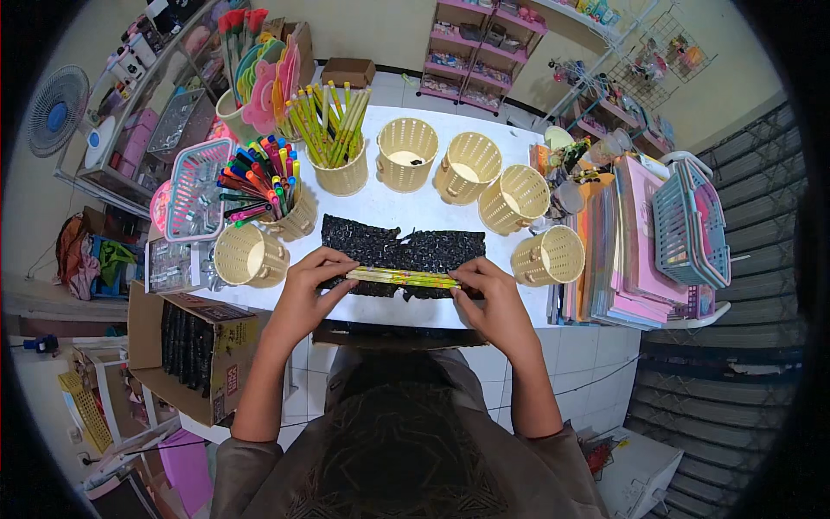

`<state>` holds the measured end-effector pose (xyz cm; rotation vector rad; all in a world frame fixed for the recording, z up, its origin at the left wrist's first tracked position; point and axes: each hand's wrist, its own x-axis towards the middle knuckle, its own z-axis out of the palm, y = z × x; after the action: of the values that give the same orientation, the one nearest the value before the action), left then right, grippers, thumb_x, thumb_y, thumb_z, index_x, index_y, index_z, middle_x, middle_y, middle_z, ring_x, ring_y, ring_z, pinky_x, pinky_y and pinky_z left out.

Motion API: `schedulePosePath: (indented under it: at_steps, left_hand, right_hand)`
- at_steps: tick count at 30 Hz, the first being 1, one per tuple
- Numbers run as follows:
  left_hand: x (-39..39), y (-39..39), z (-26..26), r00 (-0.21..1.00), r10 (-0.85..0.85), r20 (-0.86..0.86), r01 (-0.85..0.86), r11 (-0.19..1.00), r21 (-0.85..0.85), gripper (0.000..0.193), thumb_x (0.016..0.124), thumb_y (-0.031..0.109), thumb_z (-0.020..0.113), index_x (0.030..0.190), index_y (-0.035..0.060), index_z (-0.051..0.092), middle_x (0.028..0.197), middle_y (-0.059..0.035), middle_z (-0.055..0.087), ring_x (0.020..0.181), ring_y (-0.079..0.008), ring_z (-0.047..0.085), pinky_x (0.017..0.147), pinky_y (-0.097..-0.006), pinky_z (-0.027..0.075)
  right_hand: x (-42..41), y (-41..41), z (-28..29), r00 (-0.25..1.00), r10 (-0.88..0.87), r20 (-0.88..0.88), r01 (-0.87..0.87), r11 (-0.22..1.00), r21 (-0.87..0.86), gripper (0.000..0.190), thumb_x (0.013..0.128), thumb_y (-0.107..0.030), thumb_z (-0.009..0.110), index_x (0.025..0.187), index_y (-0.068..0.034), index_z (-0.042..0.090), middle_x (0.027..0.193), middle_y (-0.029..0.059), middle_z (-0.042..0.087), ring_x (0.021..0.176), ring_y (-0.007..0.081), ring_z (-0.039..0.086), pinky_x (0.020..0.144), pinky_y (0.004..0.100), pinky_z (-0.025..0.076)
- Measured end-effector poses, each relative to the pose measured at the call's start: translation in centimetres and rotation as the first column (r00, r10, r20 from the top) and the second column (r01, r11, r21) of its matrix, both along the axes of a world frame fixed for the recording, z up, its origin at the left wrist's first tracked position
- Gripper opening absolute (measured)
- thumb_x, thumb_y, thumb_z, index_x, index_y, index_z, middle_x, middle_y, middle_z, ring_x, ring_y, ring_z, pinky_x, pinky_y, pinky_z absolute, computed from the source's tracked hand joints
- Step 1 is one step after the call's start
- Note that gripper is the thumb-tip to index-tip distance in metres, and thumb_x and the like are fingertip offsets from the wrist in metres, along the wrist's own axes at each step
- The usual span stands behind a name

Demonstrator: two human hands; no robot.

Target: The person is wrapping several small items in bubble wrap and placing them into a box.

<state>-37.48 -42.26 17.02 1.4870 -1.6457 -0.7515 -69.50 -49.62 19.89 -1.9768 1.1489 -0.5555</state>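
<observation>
Several yellow-green patterned pencils point(402, 277) lie side by side as a flat bundle, running left to right. My left hand point(318, 285) pinches their left end between thumb and fingers. At the right end, my right hand point(476, 289) grips them the same way. Beneath the bundle a sheet of black bubble wrap point(434, 250) is spread on the white table point(389, 314), with a torn notch in its far edge. More pencils of similar pattern point(331, 130) stand upright in a cream woven-look basket point(340, 176) beyond the wrap.
Several cream baskets point(407, 146) arc around the wrap. Markers point(262, 178) fill one at left, beside a pink-rimmed basket point(201, 188). Stacked coloured paper point(622, 246) and a blue basket point(690, 224) line the right edge. A cardboard box point(227, 363) holding black-wrapped bundles point(187, 344) stands at lower left.
</observation>
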Motion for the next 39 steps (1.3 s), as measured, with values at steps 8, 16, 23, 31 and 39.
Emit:
schedulePosePath:
  at_steps: [8, 16, 23, 31, 39]
  left_hand:
    - [-0.6, 0.5, -0.3, 0.999, 0.044, -0.011, -0.044, 0.999, 0.01, 0.034, 0.089, -0.003, 0.087, 0.123, -0.0025, 0.082, 0.116, -0.0142, 0.078, 0.106, -0.0266, 0.076, 0.093, -0.0348, 0.06]
    - [-0.7, 0.6, -0.3, 0.998, 0.06, -0.01, -0.06, 0.998, -0.012, 0.034, 0.089, -0.003, 0.087, 0.123, -0.003, 0.082, 0.114, -0.0148, 0.078, 0.105, -0.0268, 0.076, 0.092, -0.0351, 0.059]
    - [-0.7, 0.4, -0.4, 0.998, 0.059, -0.026, -0.059, 0.998, -0.022, 0.033, 0.09, -0.003, 0.087, 0.122, -0.0031, 0.083, 0.113, -0.0148, 0.077, 0.105, -0.0271, 0.076, 0.093, -0.0356, 0.059]
    - [-2.0, 1.1, 1.6, 0.994, 0.097, -0.051, -0.101, 0.991, -0.089, 0.049, 0.084, -0.003, 0.093, 0.131, 0.0053, 0.081, 0.12, -0.009, 0.075, 0.088, -0.016, 0.065, 0.079, -0.0308, 0.057]
    - [-1.9, -1.7, 12.5, 0.998, 0.052, 0.036, -0.035, 0.925, -0.378, 0.029, 0.088, -0.002, 0.09, 0.116, 0.0019, 0.083, 0.104, -0.0101, 0.078, 0.082, -0.0179, 0.07, 0.071, -0.0316, 0.057]
  right_hand:
    - [0.1, -0.1, 0.0, 0.999, 0.049, -0.021, -0.05, 0.998, -0.031, 0.026, 0.093, -0.001, 0.078, 0.118, 0.007, 0.079, 0.112, 0.0205, 0.071, 0.102, 0.0403, 0.072, 0.092, 0.0452, 0.059]
    - [0.2, -0.2, -0.1, 0.997, 0.059, -0.054, -0.064, 0.994, -0.089, 0.026, 0.093, 0.0, 0.078, 0.118, 0.007, 0.078, 0.112, 0.0204, 0.071, 0.103, 0.0405, 0.073, 0.093, 0.045, 0.059]
    - [0.2, -0.3, -0.3, 0.998, 0.035, -0.061, -0.04, 0.995, -0.086, 0.029, 0.094, -0.001, 0.078, 0.123, 0.008, 0.079, 0.112, 0.019, 0.072, 0.103, 0.0355, 0.074, 0.093, 0.0402, 0.06]
    - [1.8, -0.7, 2.1, 0.998, -0.01, -0.066, -0.002, 0.983, -0.185, 0.029, 0.093, -0.01, 0.083, 0.118, 0.005, 0.08, 0.113, 0.0187, 0.072, 0.109, 0.0371, 0.071, 0.096, 0.0443, 0.058]
    - [7.4, -3.9, 7.3, 0.996, 0.061, 0.066, -0.03, 0.916, -0.401, 0.023, 0.093, -0.016, 0.087, 0.109, 0.0, 0.083, 0.101, 0.0151, 0.076, 0.098, 0.0338, 0.073, 0.088, 0.0434, 0.058]
